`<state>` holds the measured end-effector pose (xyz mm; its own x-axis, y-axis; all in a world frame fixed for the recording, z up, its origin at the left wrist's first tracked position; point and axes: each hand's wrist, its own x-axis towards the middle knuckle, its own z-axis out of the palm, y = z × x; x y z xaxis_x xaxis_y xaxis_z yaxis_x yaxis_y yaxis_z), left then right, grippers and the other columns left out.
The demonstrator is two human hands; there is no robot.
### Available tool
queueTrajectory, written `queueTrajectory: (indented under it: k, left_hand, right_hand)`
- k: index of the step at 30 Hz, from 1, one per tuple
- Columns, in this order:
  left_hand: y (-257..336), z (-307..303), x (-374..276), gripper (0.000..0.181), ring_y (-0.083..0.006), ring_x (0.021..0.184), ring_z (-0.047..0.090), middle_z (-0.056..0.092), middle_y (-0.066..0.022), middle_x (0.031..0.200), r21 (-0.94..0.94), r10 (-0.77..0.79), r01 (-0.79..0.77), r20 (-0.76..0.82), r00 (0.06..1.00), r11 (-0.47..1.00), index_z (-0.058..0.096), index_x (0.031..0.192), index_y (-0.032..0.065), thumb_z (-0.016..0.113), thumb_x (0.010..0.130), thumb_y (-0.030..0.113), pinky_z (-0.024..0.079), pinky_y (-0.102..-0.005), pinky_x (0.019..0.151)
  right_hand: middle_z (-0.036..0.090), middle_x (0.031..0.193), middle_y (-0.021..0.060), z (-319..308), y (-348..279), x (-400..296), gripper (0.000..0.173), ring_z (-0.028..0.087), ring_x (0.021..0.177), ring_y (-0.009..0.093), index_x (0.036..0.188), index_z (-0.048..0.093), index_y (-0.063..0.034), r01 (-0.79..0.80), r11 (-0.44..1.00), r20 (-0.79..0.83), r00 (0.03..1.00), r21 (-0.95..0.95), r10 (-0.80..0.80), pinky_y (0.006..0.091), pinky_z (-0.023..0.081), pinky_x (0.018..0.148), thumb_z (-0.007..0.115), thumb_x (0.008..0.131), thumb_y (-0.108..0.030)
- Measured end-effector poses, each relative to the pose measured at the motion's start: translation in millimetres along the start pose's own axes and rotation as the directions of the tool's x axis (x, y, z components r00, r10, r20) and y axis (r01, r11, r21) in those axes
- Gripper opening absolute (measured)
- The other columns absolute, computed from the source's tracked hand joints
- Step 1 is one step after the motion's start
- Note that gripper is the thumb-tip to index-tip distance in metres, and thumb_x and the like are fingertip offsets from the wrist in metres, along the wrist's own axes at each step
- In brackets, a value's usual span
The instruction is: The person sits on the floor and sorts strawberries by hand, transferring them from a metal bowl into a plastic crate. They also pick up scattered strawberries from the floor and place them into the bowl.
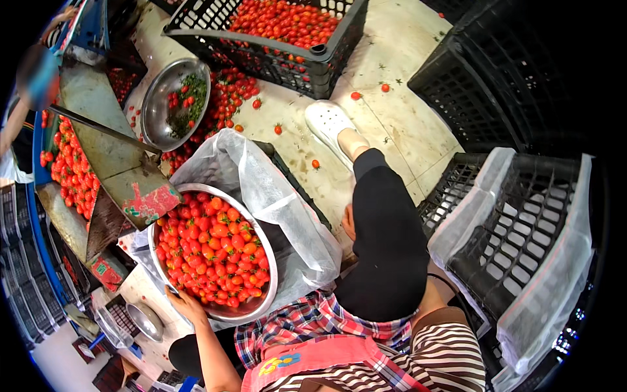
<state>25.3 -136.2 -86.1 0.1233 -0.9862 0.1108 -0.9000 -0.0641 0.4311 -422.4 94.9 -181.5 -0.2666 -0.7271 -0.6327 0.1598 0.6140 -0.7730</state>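
A round metal bowl full of small red tomatoes sits tilted on a crate lined with white fabric before me. My left hand holds the bowl at its near left rim; some of its fingers are out of sight. Beside my raised knee, only the fingers of my right hand show, low near the crate's right side. The knee covers the rest, so whether that hand holds anything is hidden. A worn metal chute ends just over the bowl's upper left rim.
A sorting trough of tomatoes runs along the left, near another person's arm. Ahead stand a black crate of tomatoes and a metal basin with green stems. Loose tomatoes cover floor. Lined black crates stand right.
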Motion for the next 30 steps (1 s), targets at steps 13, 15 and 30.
queueTrajectory:
  k: [13, 15, 30]
  left_hand:
    - [-25.0, -13.7, -18.9, 0.051, -0.0322, 0.131, 0.035, 0.037, -0.0245, 0.14, -0.086, -0.072, 0.075, 0.038, 0.997, 0.994, 0.029, 0.138, -0.0083, 0.044, 0.097, 0.019, 0.025, -0.0376, 0.11]
    - [-5.8, -2.2, -13.3, 0.05, -0.0331, 0.13, 0.037, 0.039, -0.0247, 0.138, -0.148, -0.112, 0.116, 0.034, 0.993, 0.982, 0.03, 0.138, -0.0079, 0.043, 0.097, 0.017, 0.026, -0.0374, 0.109]
    - [9.7, 8.7, -14.3, 0.047, -0.0348, 0.128, 0.042, 0.045, -0.0235, 0.136, -0.364, -0.194, 0.154, -0.078, 0.978, 0.919, 0.041, 0.135, -0.0054, 0.047, 0.092, 0.015, 0.031, -0.0382, 0.107]
  right_hand:
    - [0.056, 0.096, 0.0118, 16.7, -41.9, 244.6, 0.02, 0.054, 0.081, 0.021, 0.107, 0.052, -0.0043, -0.195, 0.879, -0.582, 0.806, -0.435, -0.109, 0.0333, 0.045, 0.07, 0.051, 0.093, -0.019]
    - [0.056, 0.096, 0.0111, -1.2, -27.4, 221.6, 0.02, 0.054, 0.08, 0.02, 0.107, 0.052, -0.0039, -0.151, 0.945, -0.661, 0.746, -0.289, -0.083, 0.0317, 0.044, 0.069, 0.051, 0.094, -0.019]
    - [0.057, 0.11, 0.0131, -5.1, -276.3, -91.3, 0.027, 0.05, 0.081, 0.013, 0.116, 0.051, 0.0005, 0.918, 0.362, -0.589, 0.385, 0.164, -0.71, 0.0272, 0.042, 0.069, 0.043, 0.101, -0.021]
